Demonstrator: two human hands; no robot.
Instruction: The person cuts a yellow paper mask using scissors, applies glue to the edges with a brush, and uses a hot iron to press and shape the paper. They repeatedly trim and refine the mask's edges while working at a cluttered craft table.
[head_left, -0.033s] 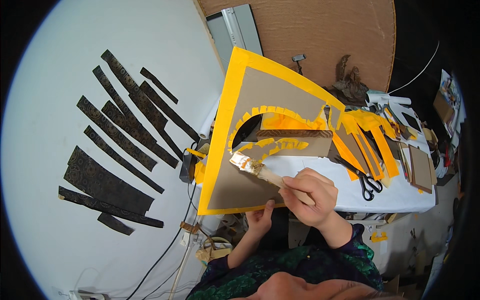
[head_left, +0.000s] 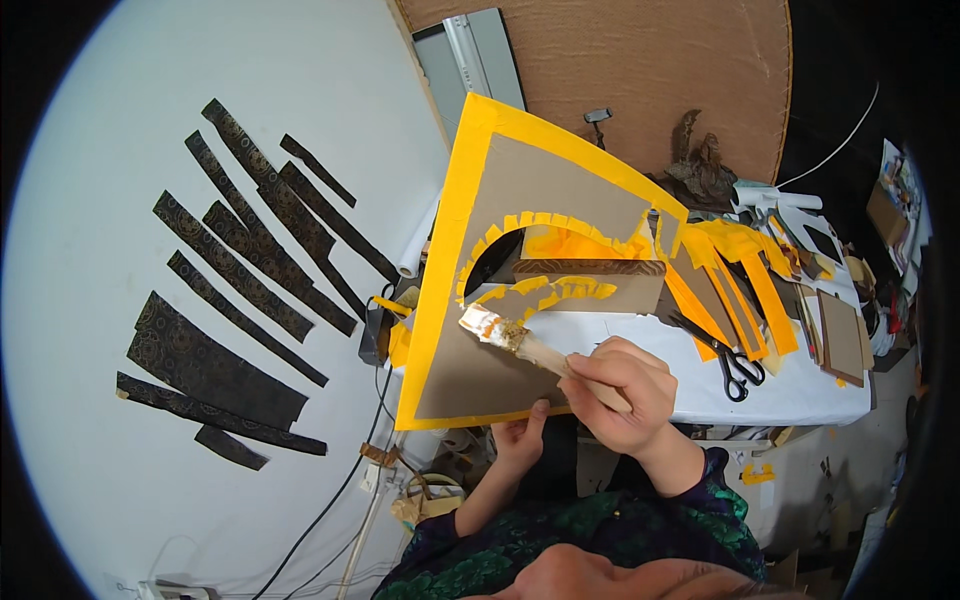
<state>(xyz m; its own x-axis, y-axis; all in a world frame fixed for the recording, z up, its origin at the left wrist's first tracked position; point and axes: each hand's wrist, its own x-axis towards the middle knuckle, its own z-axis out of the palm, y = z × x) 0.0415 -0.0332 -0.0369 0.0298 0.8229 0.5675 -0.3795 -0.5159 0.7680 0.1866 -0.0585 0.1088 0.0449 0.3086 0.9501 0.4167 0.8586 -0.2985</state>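
A grey-brown cardboard panel (head_left: pixel 560 182) with folded yellow edges is held up before me. A curved opening is cut in it, edged with snipped yellow tabs. My left hand (head_left: pixel 519 437) grips the panel's lower edge, with the thumb on the near face and the fingers behind it, hidden. My right hand (head_left: pixel 625 392) is closed round the wooden handle of a flat paintbrush (head_left: pixel 540 352). White paste coats the bristles, which are at the panel's face by the lower left of the opening; I cannot tell whether they touch it.
Black scissors (head_left: pixel 738 372) lie on the white-covered table (head_left: pixel 800 402) to the right, beside yellow-edged strips (head_left: pixel 768 305) and a brown board (head_left: pixel 843 335). Dark patterned fabric pieces (head_left: pixel 215 360) hang on the left wall. A large brown board (head_left: pixel 640 70) stands behind. A black cable (head_left: pixel 335 500) runs down at left.
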